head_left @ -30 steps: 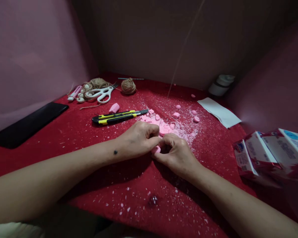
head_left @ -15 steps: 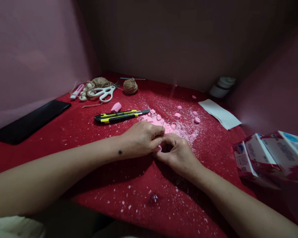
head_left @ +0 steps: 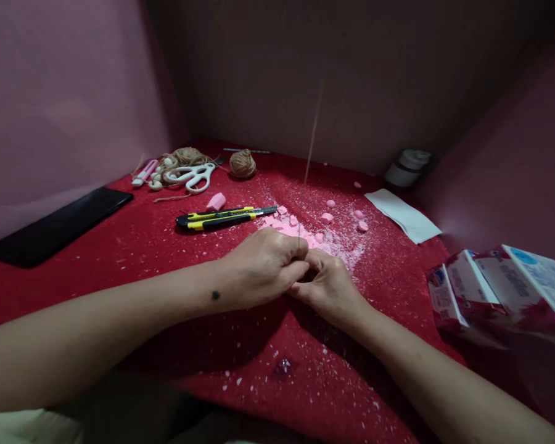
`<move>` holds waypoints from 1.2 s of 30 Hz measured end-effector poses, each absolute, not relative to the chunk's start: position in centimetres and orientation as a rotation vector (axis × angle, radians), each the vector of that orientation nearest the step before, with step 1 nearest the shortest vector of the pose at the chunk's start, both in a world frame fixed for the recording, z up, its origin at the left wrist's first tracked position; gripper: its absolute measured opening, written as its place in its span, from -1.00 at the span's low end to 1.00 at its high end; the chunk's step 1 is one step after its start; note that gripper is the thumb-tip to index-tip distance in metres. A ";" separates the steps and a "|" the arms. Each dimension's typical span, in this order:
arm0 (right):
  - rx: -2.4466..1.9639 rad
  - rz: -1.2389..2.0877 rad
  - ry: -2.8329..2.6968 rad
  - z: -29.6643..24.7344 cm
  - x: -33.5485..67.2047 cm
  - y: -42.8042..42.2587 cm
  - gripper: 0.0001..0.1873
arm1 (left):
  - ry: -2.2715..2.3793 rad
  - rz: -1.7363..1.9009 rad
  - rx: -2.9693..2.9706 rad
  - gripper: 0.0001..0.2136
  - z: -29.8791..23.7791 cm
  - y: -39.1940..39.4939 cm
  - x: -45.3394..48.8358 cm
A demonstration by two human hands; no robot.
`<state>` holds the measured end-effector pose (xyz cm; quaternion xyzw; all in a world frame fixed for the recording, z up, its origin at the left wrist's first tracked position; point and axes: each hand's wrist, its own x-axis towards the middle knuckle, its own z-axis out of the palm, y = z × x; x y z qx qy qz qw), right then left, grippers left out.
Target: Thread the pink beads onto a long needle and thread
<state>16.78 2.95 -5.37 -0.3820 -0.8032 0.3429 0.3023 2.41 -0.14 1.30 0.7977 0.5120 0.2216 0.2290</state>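
Note:
My left hand point(head_left: 268, 268) is closed over the middle of the red cloth, thumb and forefinger pinched together. A thin, pale, straight strand point(head_left: 311, 145) rises from that pinch; whether it is thread or a fine rod I cannot tell. My right hand point(head_left: 330, 287) curls against the left fingertips, its thumb and fingers closed. The small pink soap-like piece seen between the hands a moment ago is now hidden by the fingers. Just beyond lie pink crumbs and shavings point(head_left: 312, 237). Left of these rests a yellow-and-black box cutter point(head_left: 217, 217) with its blade out.
A pink chunk point(head_left: 216, 201), white-handled scissors point(head_left: 197, 177), and a twine ball point(head_left: 243, 163) lie at the back left, with a black phone-like slab point(head_left: 60, 225) further left. Rounded pink pieces point(head_left: 327, 218), folded white paper point(head_left: 402, 214), a lidded jar point(head_left: 407, 168) and cartons point(head_left: 494, 287) are rightward.
The pale strand now stands up long above my left hand, where only a short bit showed clearly before. My fingers have closed over the pink piece. The view has shifted slightly.

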 end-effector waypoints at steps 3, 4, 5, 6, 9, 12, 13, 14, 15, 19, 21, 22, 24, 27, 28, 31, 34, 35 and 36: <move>-0.968 0.935 -2.118 -5.3 16.8 2.9 -0.93 | 1.349 0.631 2.257 -0.80 0.6 0.9 2.5; -0.976 0.930 -2.121 -5.3 16.8 2.9 -0.94 | 1.357 0.633 2.290 -0.81 0.4 1.3 2.3; -0.997 0.922 -2.126 -5.3 16.7 2.8 -0.94 | 1.398 0.637 2.329 -0.83 0.2 1.7 2.0; -1.026 0.913 -2.131 -5.2 16.7 2.8 -0.93 | 1.439 0.636 2.372 -0.85 0.1 2.0 1.7; -1.095 0.896 -2.140 -5.1 16.5 2.8 -0.91 | 1.576 0.586 2.424 -0.86 0.4 2.2 0.8; -1.098 0.904 -2.131 -5.1 16.5 2.8 -0.89 | 1.603 0.486 2.423 -0.82 1.3 1.4 0.7; -1.094 0.912 -2.123 -5.2 16.6 2.9 -0.88 | 1.565 0.458 2.414 -0.82 1.6 1.0 0.9; -1.081 0.925 -2.115 -5.2 16.6 2.9 -0.88 | 1.513 0.443 2.396 -0.82 1.7 0.6 1.1; -1.058 0.943 -2.108 -5.3 16.7 2.9 -0.88 | 1.447 0.444 2.380 -0.82 1.8 0.4 1.5; -0.926 1.018 -2.076 -5.5 16.8 3.0 -0.90 | 1.381 0.539 2.347 -0.86 1.1 0.2 2.8; -0.921 1.025 -2.071 -5.4 16.8 3.0 -0.92 | 1.411 0.562 2.361 -0.84 0.5 0.8 2.9; -0.946 1.016 -2.074 -5.4 16.8 2.9 -0.93 | 1.439 0.572 2.376 -0.83 0.3 1.2 2.7; -1.024 0.991 -2.087 -5.2 16.7 2.8 -0.94 | 1.494 0.589 2.394 -0.84 -0.1 1.9 2.2; -1.102 0.969 -2.100 -5.1 16.6 2.7 -0.92 | 1.557 0.585 2.428 -0.84 -0.2 2.4 1.2; -1.107 0.964 -2.103 -5.0 16.6 2.7 -0.92 | 1.569 0.574 2.441 -0.84 0.0 2.3 1.0; -1.103 0.939 -2.105 -5.1 16.6 2.8 -0.89 | 1.563 0.485 2.474 -0.84 0.6 1.5 1.1; -1.041 0.945 -2.096 -5.3 16.6 2.9 -0.89 | 1.462 0.407 2.437 -0.84 1.2 0.5 1.8; -1.002 0.959 -2.099 -5.3 16.7 2.9 -0.91 | 1.411 0.408 2.416 -0.85 1.2 0.2 2.1; -0.965 0.973 -2.101 -5.4 16.7 2.9 -0.93 | 1.371 0.421 2.393 -0.86 1.2 0.1 2.3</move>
